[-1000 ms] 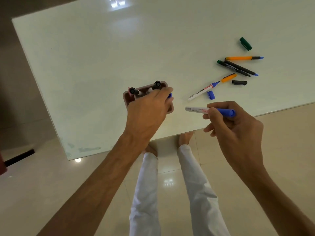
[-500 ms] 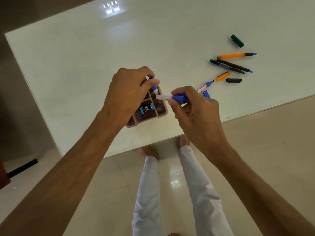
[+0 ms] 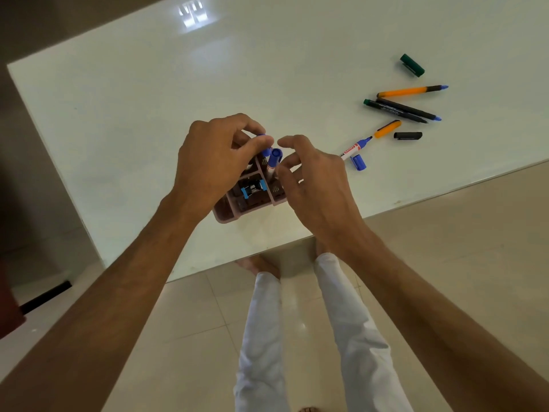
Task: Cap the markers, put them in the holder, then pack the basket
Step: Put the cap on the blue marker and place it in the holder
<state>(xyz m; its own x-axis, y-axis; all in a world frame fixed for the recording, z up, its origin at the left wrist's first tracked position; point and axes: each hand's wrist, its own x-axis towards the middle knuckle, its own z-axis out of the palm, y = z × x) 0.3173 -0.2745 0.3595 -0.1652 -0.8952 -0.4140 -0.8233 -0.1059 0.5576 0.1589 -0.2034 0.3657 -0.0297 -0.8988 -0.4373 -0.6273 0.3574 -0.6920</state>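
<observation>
near the table's (image 3: pixel 148 114) six o'clock edge stands the pink holder (image 3: pixel 234 214), half hidden by both hands. left hand (image 3: pixel 214 162) pinches a blue-capped marker (image 3: pixel 265 144) over the back compartment; a second capped marker (image 3: pixel 274 160) stands upright beside it. right hand (image 3: pixel 315 185) hovers at three o'clock of the holder, fingers loosely curled, holding nothing. further toward two o'clock lie an uncapped white marker (image 3: pixel 355 148), blue cap (image 3: pixel 359 162), orange cap (image 3: pixel 387 129), black cap (image 3: pixel 408 135), green cap (image 3: pixel 412 65) and three loose pens (image 3: pixel 404 108)

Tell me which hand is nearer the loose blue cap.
Right. The right hand sits just left of the blue cap; the left hand is farther off, beyond the holder.
</observation>
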